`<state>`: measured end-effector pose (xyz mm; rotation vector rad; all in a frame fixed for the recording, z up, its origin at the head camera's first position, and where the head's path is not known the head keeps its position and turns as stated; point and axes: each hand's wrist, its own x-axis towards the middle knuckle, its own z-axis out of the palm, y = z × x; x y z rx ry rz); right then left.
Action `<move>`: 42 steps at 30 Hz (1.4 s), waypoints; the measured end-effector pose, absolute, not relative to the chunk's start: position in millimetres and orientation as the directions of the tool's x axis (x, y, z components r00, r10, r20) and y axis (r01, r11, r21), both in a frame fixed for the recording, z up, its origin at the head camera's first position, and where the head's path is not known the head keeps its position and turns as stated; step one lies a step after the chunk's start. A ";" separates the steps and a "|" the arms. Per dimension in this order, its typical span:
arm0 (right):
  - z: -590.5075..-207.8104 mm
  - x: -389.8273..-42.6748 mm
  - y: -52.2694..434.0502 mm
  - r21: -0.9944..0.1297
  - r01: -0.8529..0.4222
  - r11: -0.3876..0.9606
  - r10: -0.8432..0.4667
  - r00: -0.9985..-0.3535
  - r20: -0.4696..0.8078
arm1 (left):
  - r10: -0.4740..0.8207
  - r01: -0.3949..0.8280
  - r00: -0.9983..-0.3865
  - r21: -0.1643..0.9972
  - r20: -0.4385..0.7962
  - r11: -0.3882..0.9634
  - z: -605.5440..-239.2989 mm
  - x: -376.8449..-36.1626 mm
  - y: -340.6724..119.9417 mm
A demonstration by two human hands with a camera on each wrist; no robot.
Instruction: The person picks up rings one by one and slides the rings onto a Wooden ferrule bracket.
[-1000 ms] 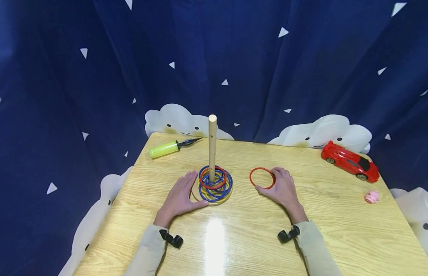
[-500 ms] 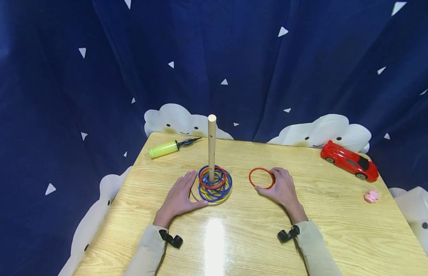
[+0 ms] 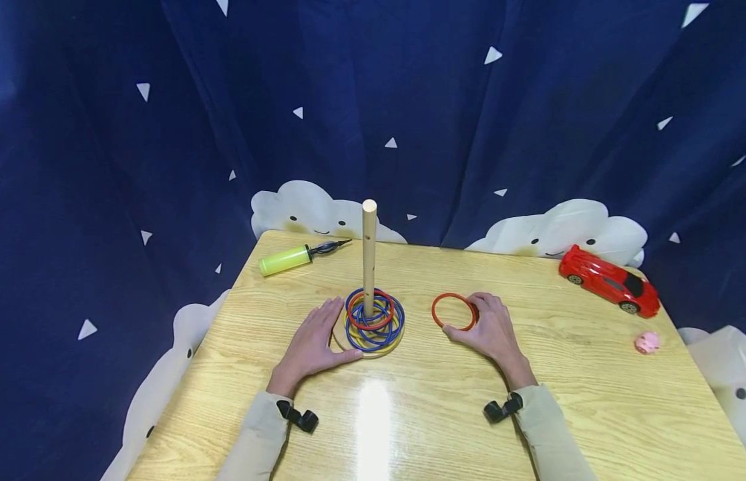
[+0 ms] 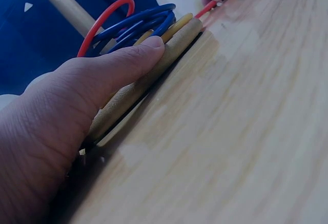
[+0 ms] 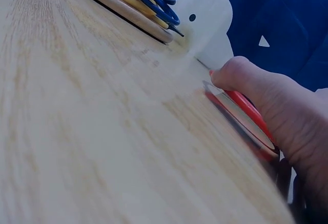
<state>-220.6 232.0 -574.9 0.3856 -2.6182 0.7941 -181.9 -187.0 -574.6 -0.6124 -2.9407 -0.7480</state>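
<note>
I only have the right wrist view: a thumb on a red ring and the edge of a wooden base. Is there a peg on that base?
Observer: Yes, an upright wooden peg stands in the base, blue, yellow and red rings stacked round it.
Operator: Where is the left hand?
Observer: The left hand rests against the base's left edge, thumb along its rim.
Operator: Is the red ring lifted?
Observer: The red ring looks flat on the table; the right hand pinches its near edge.
</note>
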 end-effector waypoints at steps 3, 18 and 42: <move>-574.1 -221.0 231.9 -0.489 -0.372 0.789 -0.149 -0.888 0.436 | 0.368 0.397 -0.917 0.446 0.154 0.802 -574.7 -181.9 -186.7; -578.2 -223.6 231.1 -0.453 -0.340 0.824 -0.218 -0.928 0.301 | 0.364 0.395 -0.918 0.440 0.159 0.806 -575.6 -182.5 -187.7; -576.0 -220.0 225.8 -0.492 -0.398 0.774 -0.212 -0.896 0.390 | 0.367 0.392 -0.919 0.431 0.144 0.813 -574.9 -182.8 -186.7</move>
